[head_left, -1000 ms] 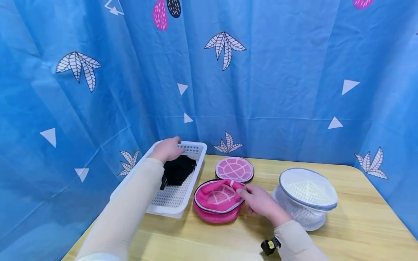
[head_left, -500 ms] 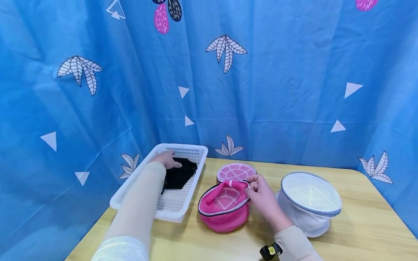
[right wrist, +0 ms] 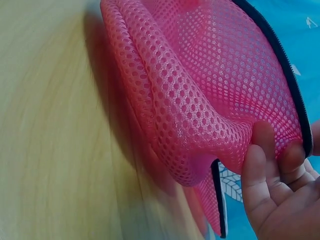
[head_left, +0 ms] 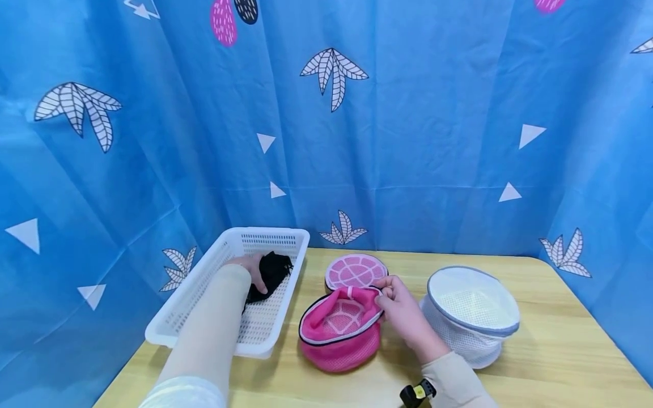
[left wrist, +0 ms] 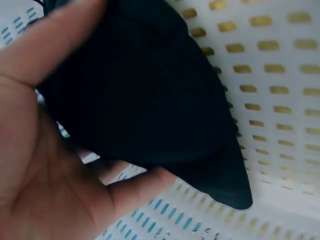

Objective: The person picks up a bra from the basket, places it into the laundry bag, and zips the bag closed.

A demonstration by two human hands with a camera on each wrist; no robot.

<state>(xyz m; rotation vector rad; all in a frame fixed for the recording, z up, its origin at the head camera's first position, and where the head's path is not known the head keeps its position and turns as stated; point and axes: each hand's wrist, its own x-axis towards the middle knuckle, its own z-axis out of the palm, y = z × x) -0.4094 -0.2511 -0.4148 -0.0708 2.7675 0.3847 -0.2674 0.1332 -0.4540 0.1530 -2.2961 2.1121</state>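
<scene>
In the head view my left hand (head_left: 251, 270) is down in the white plastic basket (head_left: 262, 350), holding a black cloth (head_left: 274, 271). The left wrist view has the thumb over the cloth (left wrist: 145, 95) and bent fingers beneath its edge; its lower corner reaches the slotted basket wall. My right hand (head_left: 403, 314) pinches the zippered rim of a pink mesh laundry bag (head_left: 343, 352), whose round mouth gapes upward. Up close in the right wrist view, the mesh (right wrist: 175, 105) folds beside the fingertips. Right behind the bag lies a round pink mesh panel (head_left: 356, 271) with pale lines.
To the right of my right hand stands a white mesh laundry bag (head_left: 469, 340) with a grey rim, its top uncovered. Everything is on a light wooden table (head_left: 561, 351). A blue patterned curtain (head_left: 428, 141) encloses the back and sides.
My left hand has lowered from above the basket onto the black cloth and taken hold of it, bunching it. My right hand has kept the pink bag's rim, shifting it slightly nearer.
</scene>
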